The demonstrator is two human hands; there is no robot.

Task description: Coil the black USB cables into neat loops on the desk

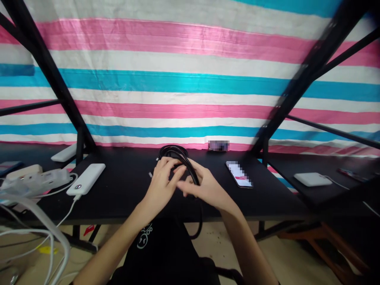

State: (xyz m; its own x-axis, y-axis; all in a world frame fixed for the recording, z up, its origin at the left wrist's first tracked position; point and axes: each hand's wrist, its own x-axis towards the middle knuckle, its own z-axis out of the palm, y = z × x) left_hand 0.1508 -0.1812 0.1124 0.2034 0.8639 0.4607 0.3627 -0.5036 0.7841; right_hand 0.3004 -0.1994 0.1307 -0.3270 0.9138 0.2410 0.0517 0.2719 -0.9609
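Observation:
A bundled black cable (192, 173) lies between my hands over the middle of the dark table, its coil rising at the back and one loop hanging below the front edge. My right hand (204, 183) is wrapped around the bundle, thumb pointing left. From the other side my left hand (163, 178) bends its fingers over the coil, and its thumb comes close to my right hand. Small pale cable ends (150, 174) stick out left of my left hand. Parts of the cable are hidden by my fingers.
Right of my hands lies a phone (239, 174) with its screen lit. To the left are a white power bank (86, 180) with a cord and a white power strip (44, 182). Black metal posts (59, 91) flank the table before a striped sheet (166, 83).

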